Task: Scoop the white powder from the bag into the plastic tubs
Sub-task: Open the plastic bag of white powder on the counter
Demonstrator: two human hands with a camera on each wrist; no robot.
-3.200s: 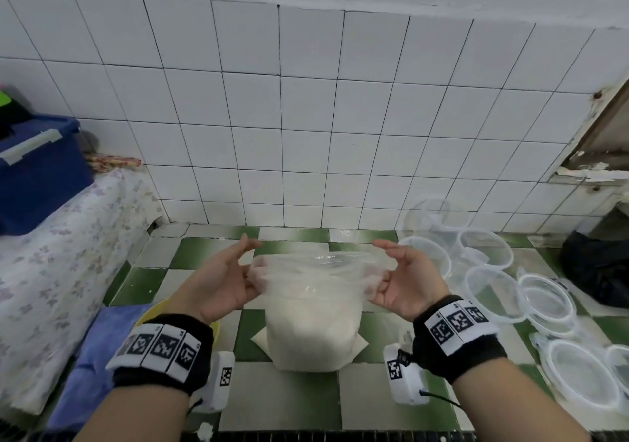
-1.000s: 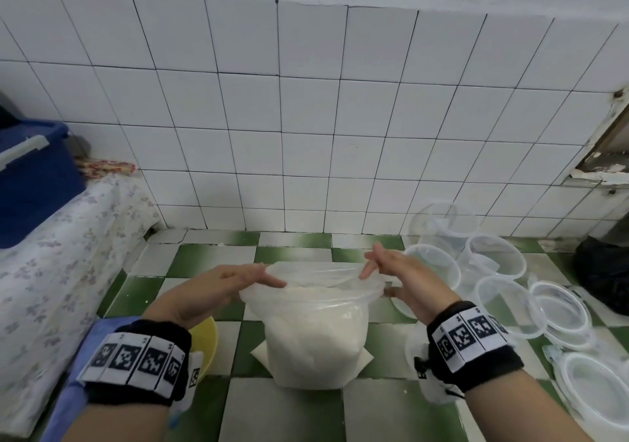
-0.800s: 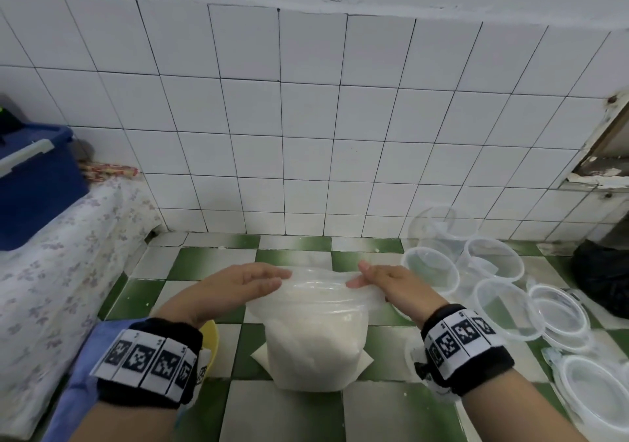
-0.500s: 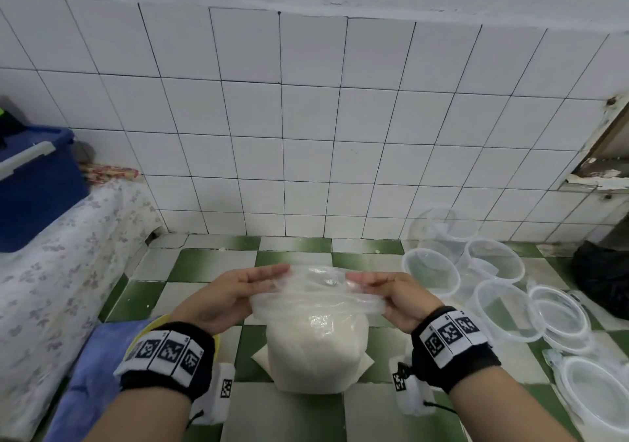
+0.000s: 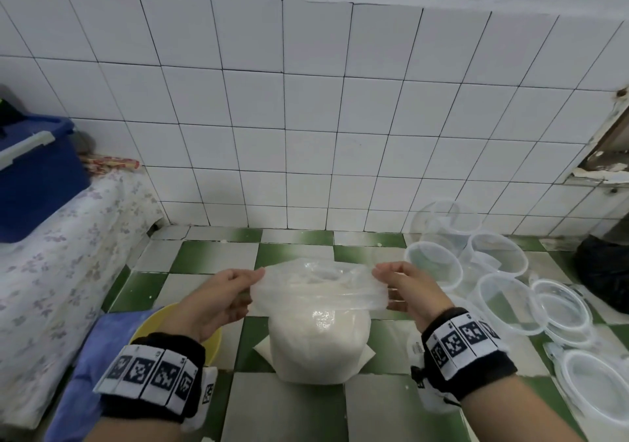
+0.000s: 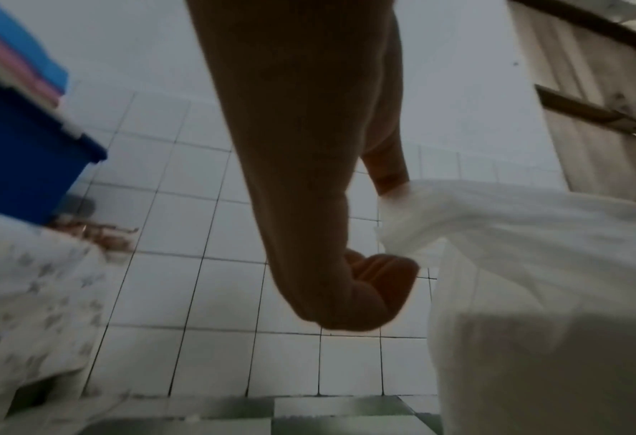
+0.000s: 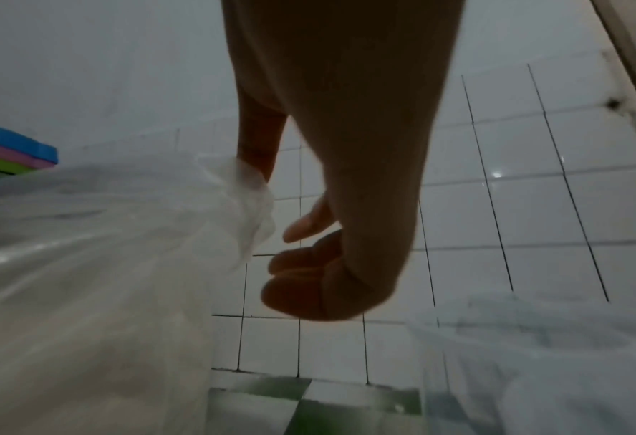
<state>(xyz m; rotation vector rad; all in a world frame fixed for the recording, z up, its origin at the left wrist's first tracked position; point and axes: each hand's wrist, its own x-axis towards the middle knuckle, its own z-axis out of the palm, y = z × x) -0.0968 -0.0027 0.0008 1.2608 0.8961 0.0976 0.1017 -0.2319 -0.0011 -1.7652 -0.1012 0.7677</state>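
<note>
A clear plastic bag (image 5: pixel 316 336) half full of white powder stands on the green-and-white checked floor in the middle of the head view. My left hand (image 5: pixel 235 292) pinches the left edge of the bag's mouth (image 6: pixel 394 223) and my right hand (image 5: pixel 394 285) pinches the right edge (image 7: pixel 246 191); the mouth is stretched wide between them. Several empty clear plastic tubs (image 5: pixel 503 302) lie to the right of the bag. No scoop shows.
A yellow bowl (image 5: pixel 146 326) sits on a blue cloth (image 5: pixel 85 366) under my left wrist. At the left a flowered cloth (image 5: pixel 51 264) covers a raised surface that carries a blue box (image 5: pixel 34 176). A white tiled wall (image 5: pixel 306 118) stands behind, a black bag (image 5: pixel 606 271) at the right.
Both hands moved from the top of the bag's mouth to its side edges and pulled them apart, stretching the mouth wider. The bag has stayed in place.
</note>
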